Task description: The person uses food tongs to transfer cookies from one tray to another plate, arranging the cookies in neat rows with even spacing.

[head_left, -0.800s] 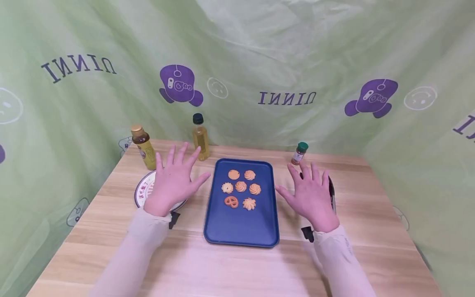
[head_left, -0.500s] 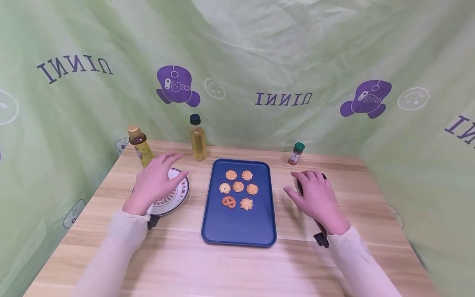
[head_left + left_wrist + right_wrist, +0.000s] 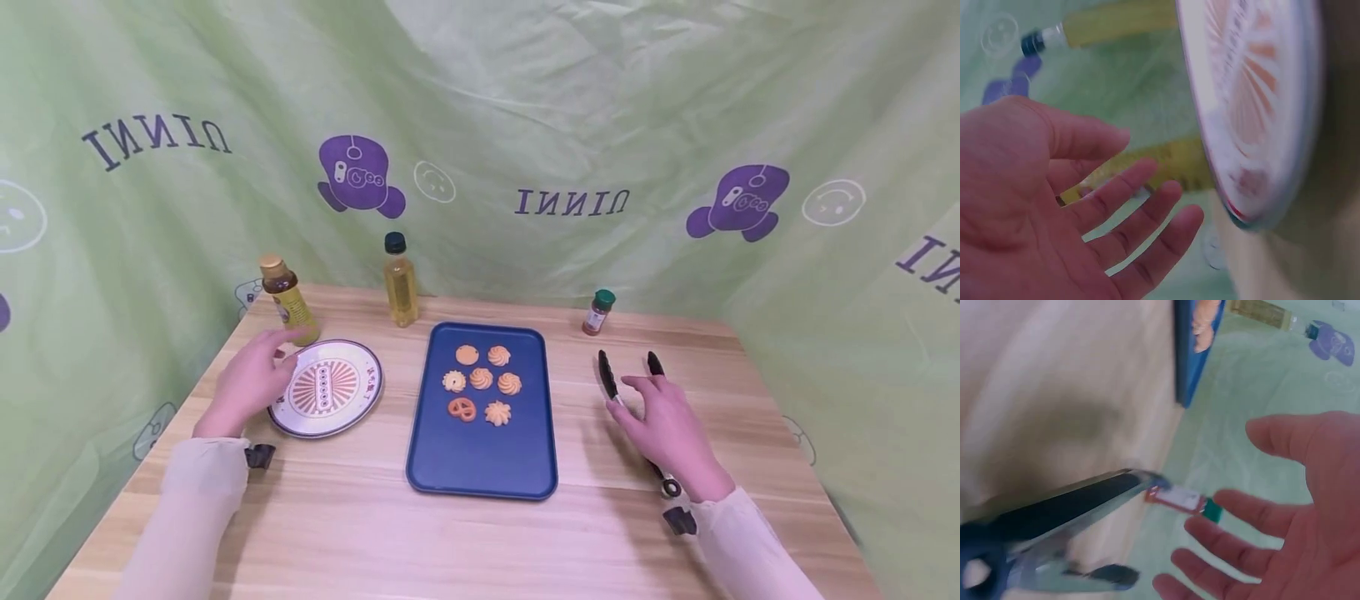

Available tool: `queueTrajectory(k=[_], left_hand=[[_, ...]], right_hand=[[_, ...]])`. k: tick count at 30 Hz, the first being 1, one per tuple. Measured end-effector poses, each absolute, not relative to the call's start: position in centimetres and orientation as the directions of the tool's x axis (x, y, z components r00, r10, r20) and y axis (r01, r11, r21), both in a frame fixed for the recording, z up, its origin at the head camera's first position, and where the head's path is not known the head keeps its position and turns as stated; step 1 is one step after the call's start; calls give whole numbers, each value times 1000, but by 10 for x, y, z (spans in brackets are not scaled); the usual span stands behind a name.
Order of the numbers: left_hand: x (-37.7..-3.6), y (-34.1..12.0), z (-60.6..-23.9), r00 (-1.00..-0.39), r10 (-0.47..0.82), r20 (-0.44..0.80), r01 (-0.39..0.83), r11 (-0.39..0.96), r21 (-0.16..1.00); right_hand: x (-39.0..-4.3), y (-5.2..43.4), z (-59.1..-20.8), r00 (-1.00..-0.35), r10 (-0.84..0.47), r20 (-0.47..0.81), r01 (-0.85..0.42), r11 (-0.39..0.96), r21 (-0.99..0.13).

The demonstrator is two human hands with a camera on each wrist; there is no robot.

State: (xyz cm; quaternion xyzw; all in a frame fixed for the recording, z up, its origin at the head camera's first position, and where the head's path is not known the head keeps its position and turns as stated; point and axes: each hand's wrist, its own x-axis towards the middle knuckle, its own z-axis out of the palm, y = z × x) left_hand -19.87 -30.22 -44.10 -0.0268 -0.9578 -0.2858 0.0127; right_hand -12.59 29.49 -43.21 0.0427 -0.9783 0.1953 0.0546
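i see both hands have drawn back off the table centre: left hand (image 3: 247, 379) hovers slack-fingered at the plate's (image 3: 327, 388) nine o'clock, right hand (image 3: 667, 429) loose over the tongs (image 3: 626, 408), gripping nothing.

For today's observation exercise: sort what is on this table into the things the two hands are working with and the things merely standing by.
In hand:
left hand
plate
right hand
tongs
cookies
blue tray

Standing by:
tea bottle
oil bottle
spice jar
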Motion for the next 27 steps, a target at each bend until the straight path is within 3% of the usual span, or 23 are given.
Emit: queueTrajectory(k=[6, 13, 20, 27], left_hand=[[-201, -338, -461, -994, -20, -110, -90, 732, 676], [-201, -363, -470, -969, 107, -221, -107, 628, 771], [-200, -378, -475, -943, 253, -217, -81, 458, 885], [-195, -386, -483, -919, 315, -239, -125, 342, 931]], right_hand=[[-116, 312, -444, -997, 15, 78, -18, 913, -408], [-110, 330, -449, -996, 80, -37, 89, 909, -406], [-117, 338, -448, -974, 133, -185, 206, 861, -465], [-119, 337, -459, -973, 138, -184, 209, 866, -454]])
